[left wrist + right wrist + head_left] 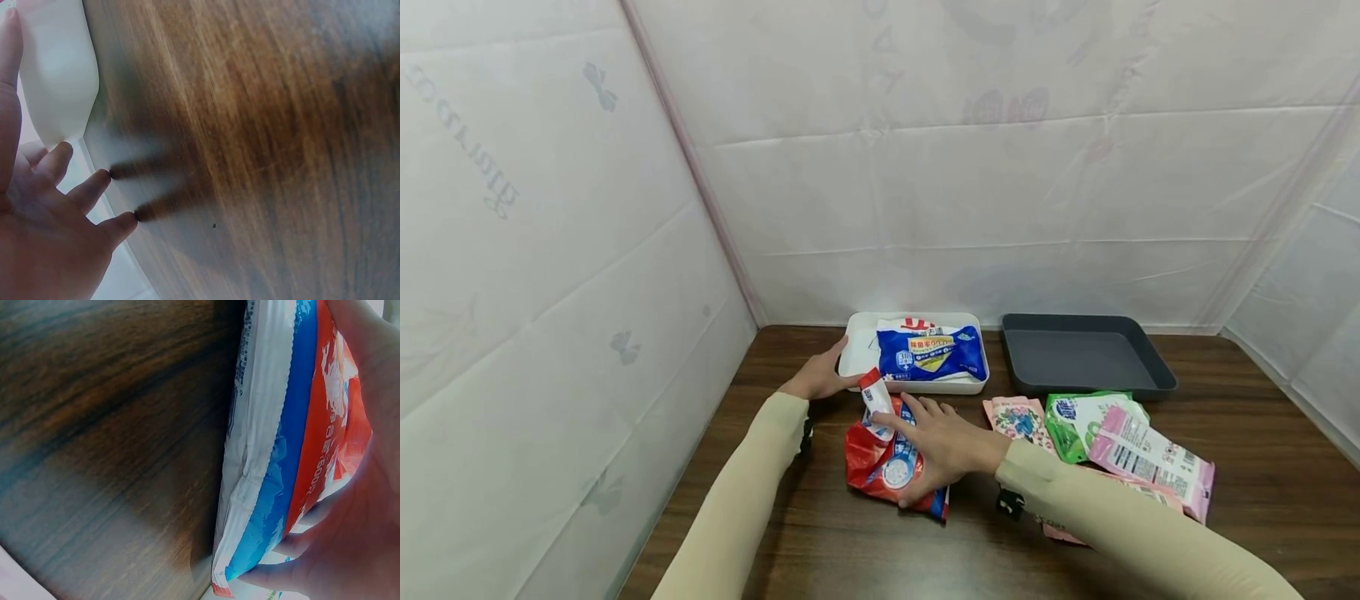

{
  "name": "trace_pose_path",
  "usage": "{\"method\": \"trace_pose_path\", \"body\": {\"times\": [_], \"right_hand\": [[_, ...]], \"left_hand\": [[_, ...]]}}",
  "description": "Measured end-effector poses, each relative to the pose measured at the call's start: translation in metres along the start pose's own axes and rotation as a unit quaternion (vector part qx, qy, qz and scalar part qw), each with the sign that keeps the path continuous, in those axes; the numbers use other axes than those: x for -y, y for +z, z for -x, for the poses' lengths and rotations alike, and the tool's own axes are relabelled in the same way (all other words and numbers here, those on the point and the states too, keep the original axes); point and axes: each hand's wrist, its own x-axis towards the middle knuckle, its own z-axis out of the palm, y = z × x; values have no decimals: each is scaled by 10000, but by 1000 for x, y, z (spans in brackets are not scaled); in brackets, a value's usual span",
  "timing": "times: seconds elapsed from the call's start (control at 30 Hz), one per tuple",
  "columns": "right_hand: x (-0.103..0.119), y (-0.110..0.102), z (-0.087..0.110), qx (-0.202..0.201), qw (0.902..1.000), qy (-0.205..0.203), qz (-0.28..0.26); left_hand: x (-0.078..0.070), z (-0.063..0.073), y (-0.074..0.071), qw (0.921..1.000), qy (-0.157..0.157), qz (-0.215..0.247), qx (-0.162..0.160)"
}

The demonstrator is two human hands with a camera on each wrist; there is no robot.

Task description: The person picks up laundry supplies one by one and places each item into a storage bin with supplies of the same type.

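My left hand (820, 375) rests at the left front corner of a white tray (853, 367), fingers spread; in the left wrist view fingertips (62, 150) meet the tray's corner. A blue-and-white printed packet (932, 354) lies in that tray. In front of it, my right hand (943, 442) spans a red-and-blue plastic packet (880, 458), thumb on the near side and fingers across the far side. A white, red-ended piece (876, 404) sticks up there; whether it belongs to the packet I cannot tell. The right wrist view shows the packet's white seam (244, 469) against the table.
A dark grey tray (1082, 354) stands right of the white one. Before it lie a green pouch (1075, 425), a pink-and-white pouch (1150, 458) and a floral pink packet (1018, 417), with more pink packaging partly under my right arm. White sheeting (925, 208) encloses the wooden table (970, 567).
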Motion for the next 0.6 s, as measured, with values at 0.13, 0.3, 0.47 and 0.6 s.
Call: {"method": "trace_pose_path", "body": {"times": [0.13,0.3,0.47,0.6], "right_hand": [[0,0,0,47,10000,55,-27],[-1,2,0,-2,10000,14,-57],[0,2,-1,-35,10000,52,-41],[2,0,-1,17,9999,125,13]], "left_hand": [[1,-1,0,10000,-23,-3,26],[0,-1,1,10000,-45,5,41],[0,-1,0,10000,-21,-11,13],[2,-1,-1,10000,-14,33,28]]}}
